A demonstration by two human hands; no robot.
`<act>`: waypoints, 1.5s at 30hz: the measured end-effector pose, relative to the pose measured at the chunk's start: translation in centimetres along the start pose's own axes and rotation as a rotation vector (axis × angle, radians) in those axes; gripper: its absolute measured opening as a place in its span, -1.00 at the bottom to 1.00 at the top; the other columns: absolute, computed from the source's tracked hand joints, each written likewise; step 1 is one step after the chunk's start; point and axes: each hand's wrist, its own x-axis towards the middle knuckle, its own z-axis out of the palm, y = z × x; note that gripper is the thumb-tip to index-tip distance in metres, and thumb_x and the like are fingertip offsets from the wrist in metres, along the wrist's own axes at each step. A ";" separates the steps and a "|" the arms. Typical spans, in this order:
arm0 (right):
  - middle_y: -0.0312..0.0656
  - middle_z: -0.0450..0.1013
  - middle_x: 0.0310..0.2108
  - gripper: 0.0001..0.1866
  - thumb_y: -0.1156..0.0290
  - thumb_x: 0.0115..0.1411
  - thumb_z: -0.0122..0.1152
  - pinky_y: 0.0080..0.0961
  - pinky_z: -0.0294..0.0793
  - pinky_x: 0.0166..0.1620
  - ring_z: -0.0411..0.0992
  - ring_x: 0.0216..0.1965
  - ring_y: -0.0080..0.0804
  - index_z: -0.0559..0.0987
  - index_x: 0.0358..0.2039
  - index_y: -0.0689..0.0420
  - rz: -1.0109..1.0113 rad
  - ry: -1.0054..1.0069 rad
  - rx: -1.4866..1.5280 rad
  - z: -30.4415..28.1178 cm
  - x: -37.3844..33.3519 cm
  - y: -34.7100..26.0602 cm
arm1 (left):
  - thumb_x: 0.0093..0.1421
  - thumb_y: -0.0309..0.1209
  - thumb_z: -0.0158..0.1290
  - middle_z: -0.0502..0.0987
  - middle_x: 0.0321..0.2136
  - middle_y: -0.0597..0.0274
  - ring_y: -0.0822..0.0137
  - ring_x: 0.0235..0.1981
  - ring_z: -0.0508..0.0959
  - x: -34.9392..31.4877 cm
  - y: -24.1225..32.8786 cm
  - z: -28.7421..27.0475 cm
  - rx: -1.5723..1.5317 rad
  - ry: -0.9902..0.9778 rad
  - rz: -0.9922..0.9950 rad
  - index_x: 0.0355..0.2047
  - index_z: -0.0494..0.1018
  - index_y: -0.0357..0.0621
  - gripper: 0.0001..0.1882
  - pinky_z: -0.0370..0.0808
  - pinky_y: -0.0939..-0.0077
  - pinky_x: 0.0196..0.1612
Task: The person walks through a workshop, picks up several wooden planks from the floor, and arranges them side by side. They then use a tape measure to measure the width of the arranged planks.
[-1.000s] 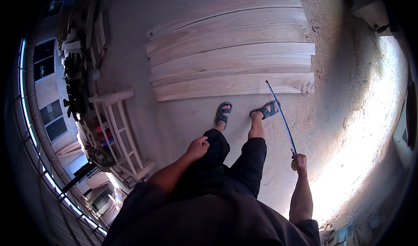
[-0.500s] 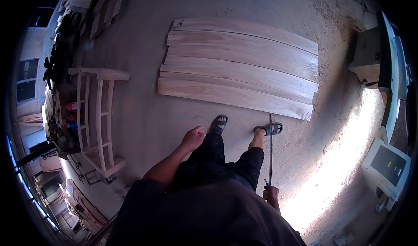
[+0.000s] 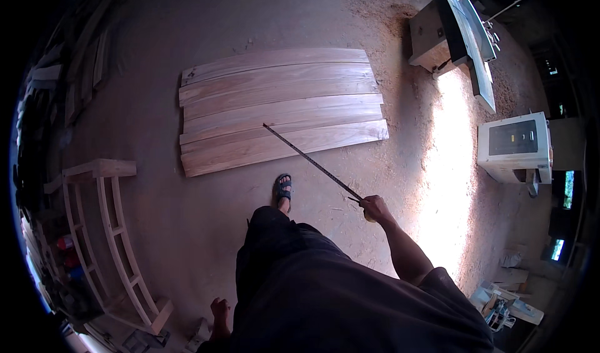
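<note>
My right hand (image 3: 377,209) is closed around a tape measure (image 3: 315,163), whose long dark blade is pulled out. The blade slants up and left, and its tip appears over the pale wooden boards (image 3: 281,112). Whether the tip touches the wood, I cannot tell. Several of these boards lie side by side on the floor, their ends slightly uneven. My left hand (image 3: 220,311) hangs low beside my body, with nothing seen in it and its fingers loosely bent and a little apart.
A wooden frame (image 3: 116,231) with rungs stands at left. On the right are a machine with a long flat top (image 3: 459,37) and a white box-shaped unit (image 3: 514,141). Sawdust and a bright strip of light (image 3: 447,196) cover the floor there. My sandalled foot (image 3: 283,189) is near the boards.
My right hand has come up and forward, swinging the blade from beside my foot to over the boards. The left hand has dropped back and down. My view has turned and shifted right.
</note>
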 end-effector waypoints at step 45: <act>0.05 0.49 -0.48 -0.71 0.23 0.00 0.11 -0.24 0.43 -0.30 0.48 -0.41 -0.12 0.55 -0.52 0.25 -0.029 -0.153 0.137 56.4 -6.1 -44.1 | 0.30 -0.08 -0.13 0.53 -0.18 -0.04 0.05 -0.23 0.56 25.2 -41.5 -60.7 -1.476 -0.158 -0.395 0.13 0.26 -0.03 -0.53 0.54 0.30 -0.32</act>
